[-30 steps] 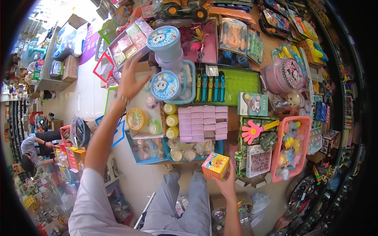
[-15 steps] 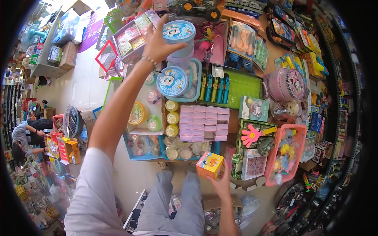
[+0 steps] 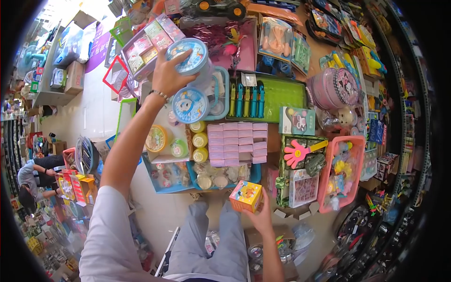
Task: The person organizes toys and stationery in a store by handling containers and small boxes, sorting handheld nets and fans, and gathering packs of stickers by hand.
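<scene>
My left hand (image 3: 167, 77) grips a round plastic tub (image 3: 193, 56) with a blue cartoon lid, thumb and fingers spread around its rim. The tub leans slightly, and whether it touches what lies below is hidden. Just in front of it is a second tub with a similar lid (image 3: 190, 105), beside a blue-rimmed container (image 3: 222, 94). Low in the view, near my body, my right hand (image 3: 261, 217) holds a small orange and yellow printed box (image 3: 246, 195) from its right side, clear of the table edge.
Stacked pink boxes (image 3: 237, 144) and yellow-lidded jars (image 3: 200, 140) stand in the middle. A green tray (image 3: 282, 101) lies behind, with a pink basket (image 3: 359, 160) of toys at right. A person (image 3: 35, 174) handles boxes at far left.
My left hand has closed from an open reach onto the upper tub, which now leans. The view has shifted, moving the table's things leftward. The right hand still holds the small box.
</scene>
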`<state>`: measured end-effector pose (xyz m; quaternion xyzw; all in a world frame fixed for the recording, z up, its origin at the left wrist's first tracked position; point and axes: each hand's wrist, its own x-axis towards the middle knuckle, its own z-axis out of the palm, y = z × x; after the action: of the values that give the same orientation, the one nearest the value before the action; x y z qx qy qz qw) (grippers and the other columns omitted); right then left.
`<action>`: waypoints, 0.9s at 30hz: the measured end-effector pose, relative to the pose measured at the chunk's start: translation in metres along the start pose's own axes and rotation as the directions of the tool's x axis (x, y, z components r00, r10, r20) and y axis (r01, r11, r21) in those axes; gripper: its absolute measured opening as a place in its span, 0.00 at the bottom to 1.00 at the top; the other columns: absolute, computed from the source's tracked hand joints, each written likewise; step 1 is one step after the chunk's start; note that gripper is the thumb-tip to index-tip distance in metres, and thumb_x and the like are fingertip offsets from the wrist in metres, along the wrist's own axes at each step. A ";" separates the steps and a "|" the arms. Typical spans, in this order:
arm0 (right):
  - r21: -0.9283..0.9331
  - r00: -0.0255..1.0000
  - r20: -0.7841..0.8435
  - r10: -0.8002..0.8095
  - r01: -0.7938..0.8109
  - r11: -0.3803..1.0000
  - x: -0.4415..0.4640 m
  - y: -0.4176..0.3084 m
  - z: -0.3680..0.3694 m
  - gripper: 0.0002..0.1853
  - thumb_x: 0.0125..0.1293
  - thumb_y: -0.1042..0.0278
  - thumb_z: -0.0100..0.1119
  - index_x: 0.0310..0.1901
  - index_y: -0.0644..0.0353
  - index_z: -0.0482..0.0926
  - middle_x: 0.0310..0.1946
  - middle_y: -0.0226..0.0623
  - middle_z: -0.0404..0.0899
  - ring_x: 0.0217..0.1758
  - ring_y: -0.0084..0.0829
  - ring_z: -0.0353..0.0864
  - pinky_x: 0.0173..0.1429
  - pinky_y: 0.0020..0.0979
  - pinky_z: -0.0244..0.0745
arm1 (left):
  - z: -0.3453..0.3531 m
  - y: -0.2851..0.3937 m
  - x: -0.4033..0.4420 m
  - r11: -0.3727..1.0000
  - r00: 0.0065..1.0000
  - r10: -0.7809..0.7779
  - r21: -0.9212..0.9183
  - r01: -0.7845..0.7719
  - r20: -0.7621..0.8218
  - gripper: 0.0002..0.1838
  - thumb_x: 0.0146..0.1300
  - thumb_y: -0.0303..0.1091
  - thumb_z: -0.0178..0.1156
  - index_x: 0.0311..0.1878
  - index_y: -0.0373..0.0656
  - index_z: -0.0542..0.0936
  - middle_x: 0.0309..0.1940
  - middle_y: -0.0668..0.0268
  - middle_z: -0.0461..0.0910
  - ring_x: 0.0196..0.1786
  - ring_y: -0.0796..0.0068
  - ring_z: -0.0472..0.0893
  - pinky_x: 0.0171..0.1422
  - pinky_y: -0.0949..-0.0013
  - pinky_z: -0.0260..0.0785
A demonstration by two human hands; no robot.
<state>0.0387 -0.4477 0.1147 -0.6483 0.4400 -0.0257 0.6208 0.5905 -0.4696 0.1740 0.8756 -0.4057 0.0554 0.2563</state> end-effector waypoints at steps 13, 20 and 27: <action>0.082 0.999 -0.027 0.029 -0.026 0.996 0.010 -0.008 -0.005 0.57 0.53 0.77 0.82 0.82 0.57 0.55 0.74 0.46 0.65 0.76 0.43 0.69 0.73 0.43 0.73 | 0.003 0.076 -0.035 0.965 0.956 0.113 -0.199 -0.171 -0.272 0.40 0.42 0.43 0.86 0.65 0.65 0.87 0.71 0.41 0.68 0.73 0.38 0.71 0.77 0.49 0.67; 0.017 1.000 0.027 0.016 -0.017 1.000 0.009 -0.008 -0.008 0.60 0.54 0.77 0.81 0.84 0.57 0.51 0.76 0.45 0.64 0.74 0.39 0.73 0.73 0.41 0.74 | 0.087 0.077 -0.087 0.993 0.997 0.081 0.090 -0.082 0.007 0.43 0.45 0.45 0.82 0.71 0.71 0.80 0.73 0.37 0.64 0.77 0.33 0.63 0.84 0.39 0.51; 0.062 0.993 -0.096 0.067 -0.061 0.996 0.019 -0.006 -0.022 0.59 0.52 0.77 0.81 0.83 0.55 0.55 0.75 0.46 0.63 0.77 0.43 0.68 0.72 0.43 0.73 | 0.093 0.084 -0.101 0.974 0.988 0.059 0.209 -0.089 0.146 0.49 0.56 0.46 0.75 0.81 0.54 0.66 0.78 0.31 0.56 0.82 0.29 0.53 0.87 0.38 0.43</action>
<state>0.0412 -0.4777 0.1149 -0.6133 0.4894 -0.0504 0.6179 0.4509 -0.4917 0.0965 0.8842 -0.4466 0.0473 0.1289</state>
